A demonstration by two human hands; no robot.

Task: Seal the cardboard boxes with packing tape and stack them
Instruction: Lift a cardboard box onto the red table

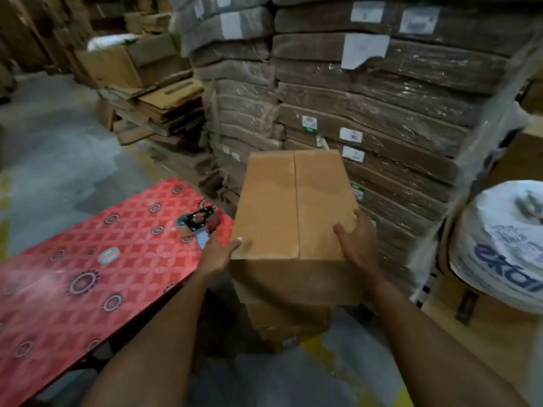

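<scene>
A sealed brown cardboard box [293,207] with tape along its centre seam sits on top of a stack of other boxes [288,321] in the middle of the view. My left hand [219,252] grips its near left corner, thumb lying on the top face. My right hand [357,239] grips the near right side, thumb and fingers curled over the top edge. A tape dispenser [199,220] lies on the red patterned table [88,274] just left of the box.
Tall pallets of shrink-wrapped flat cardboard [367,98] stand directly behind the box. Loose flattened cartons [164,110] are piled at the back left. A large white printed sack [505,245] rests on a carton at the right. Grey concrete floor [58,148] lies to the left.
</scene>
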